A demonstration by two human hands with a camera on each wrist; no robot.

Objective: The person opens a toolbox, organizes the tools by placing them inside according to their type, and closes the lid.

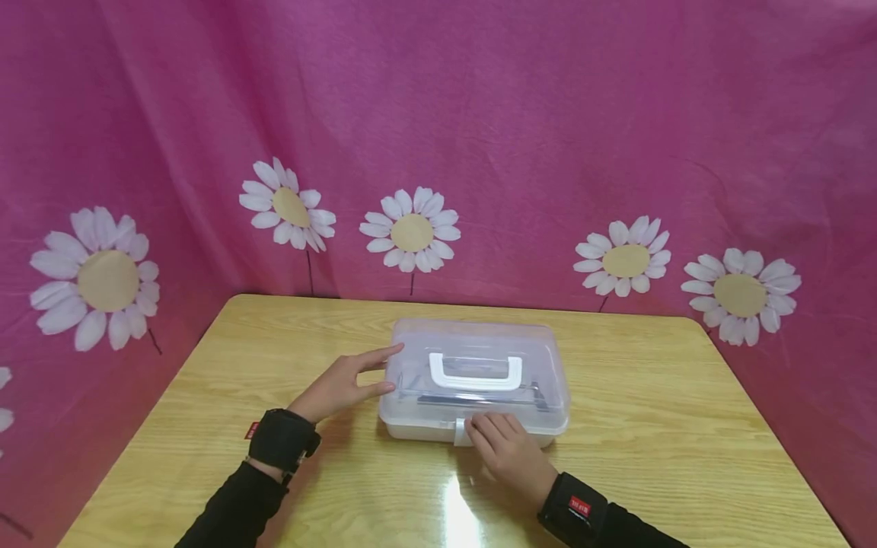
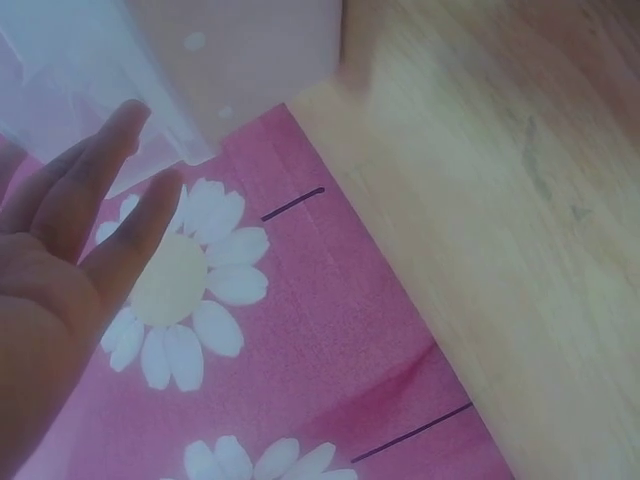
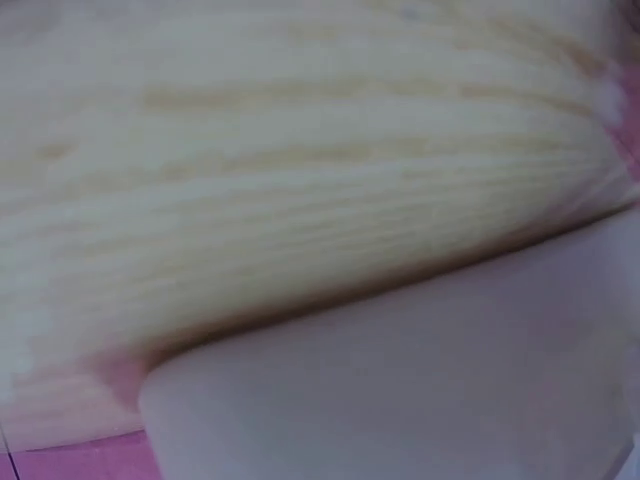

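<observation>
A plastic storage box (image 1: 479, 380) with a see-through lid and a white base sits on the table. Its white handle (image 1: 476, 374) lies folded on the lid, and a white latch (image 1: 461, 432) is at the front. Dark, thin items show dimly through the lid. My left hand (image 1: 346, 384) is spread at the box's left side, fingertips at the lid; in the left wrist view its fingers (image 2: 75, 190) are extended beside the clear plastic. My right hand (image 1: 508, 455) has bent fingers at the latch, its thumb hidden. The right wrist view shows the box wall (image 3: 400, 390) but no fingers.
The box stands on a light wooden table (image 1: 658, 426) with rounded far corners. A pink cloth (image 1: 514, 152) printed with large white daisies hangs behind and at both sides. Black bands (image 1: 282, 440) are strapped round both wrists.
</observation>
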